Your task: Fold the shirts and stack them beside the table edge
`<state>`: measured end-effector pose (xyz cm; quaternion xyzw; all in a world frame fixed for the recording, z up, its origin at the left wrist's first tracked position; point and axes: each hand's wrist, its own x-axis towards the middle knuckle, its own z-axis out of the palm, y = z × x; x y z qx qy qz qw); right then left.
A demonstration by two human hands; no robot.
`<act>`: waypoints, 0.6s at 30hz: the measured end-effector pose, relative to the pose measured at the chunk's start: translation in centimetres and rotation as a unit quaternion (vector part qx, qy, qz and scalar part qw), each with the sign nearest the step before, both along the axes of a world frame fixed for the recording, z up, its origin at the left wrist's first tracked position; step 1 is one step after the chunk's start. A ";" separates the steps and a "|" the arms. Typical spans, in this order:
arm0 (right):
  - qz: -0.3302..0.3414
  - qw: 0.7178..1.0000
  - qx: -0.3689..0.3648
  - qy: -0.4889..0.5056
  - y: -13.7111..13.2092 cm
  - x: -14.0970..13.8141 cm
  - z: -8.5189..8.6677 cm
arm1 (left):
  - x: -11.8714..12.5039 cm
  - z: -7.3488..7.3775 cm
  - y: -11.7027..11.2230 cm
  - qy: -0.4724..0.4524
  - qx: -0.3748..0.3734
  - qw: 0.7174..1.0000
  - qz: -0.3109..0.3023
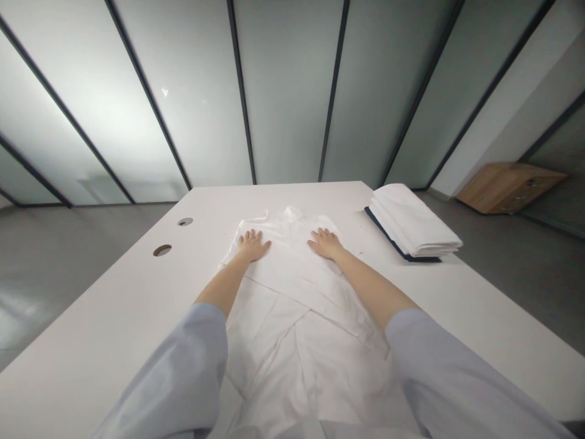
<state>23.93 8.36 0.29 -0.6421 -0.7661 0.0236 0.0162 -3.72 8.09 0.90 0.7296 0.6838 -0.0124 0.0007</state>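
A white garment (292, 286), which looks like a shirt with its collar at the far end, lies spread on the white table, creased across its middle and near part. My left hand (252, 246) rests flat on its upper left area with fingers spread. On the upper right area, my right hand (326, 244) presses flat too, fingers apart and pointing away from me. Neither hand grips the cloth. The near end of the garment runs down toward my body and is partly hidden at the bottom of the view.
To the right, a stack of folded white cloth (414, 219) sits on a dark navy piece (388, 235) near the table edge. Two round holes (162, 250) pierce the white table (114, 317) on the left. Frosted glass panels stand behind; a wooden cabinet (507, 186) is at far right.
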 end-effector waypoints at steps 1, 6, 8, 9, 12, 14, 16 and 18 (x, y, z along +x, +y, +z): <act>-0.008 1.000 -0.007 -0.003 -0.2 0.0 -0.1 | -0.1 -0.3 0.1 -0.002 -0.012 1.000 0.002; 0.004 1.000 -0.016 -0.024 -2.6 0.3 -0.2 | 0.0 -0.3 -2.0 0.009 -0.041 0.999 -0.003; 0.034 0.999 -0.017 -0.032 -3.8 0.6 0.2 | 0.0 0.4 -3.3 0.020 -0.061 0.998 -0.010; 0.047 0.998 -0.025 -0.037 -4.4 0.8 0.5 | -0.1 0.9 -3.9 0.026 -0.078 0.996 -0.018; 0.080 0.992 -0.071 -0.062 -4.9 1.6 2.4 | -0.3 2.5 -4.5 0.039 -0.134 0.989 -0.053; 0.102 0.989 -0.096 -0.052 -4.0 2.2 3.9 | -0.5 3.5 -3.7 0.022 -0.119 0.991 -0.061; 0.110 0.990 -0.086 -0.015 -2.3 2.7 5.1 | -0.5 4.2 -2.1 -0.021 -0.051 0.998 -0.039; 0.079 0.995 -0.058 0.013 -0.3 2.9 5.6 | -0.3 4.3 -0.2 -0.085 0.001 0.996 0.005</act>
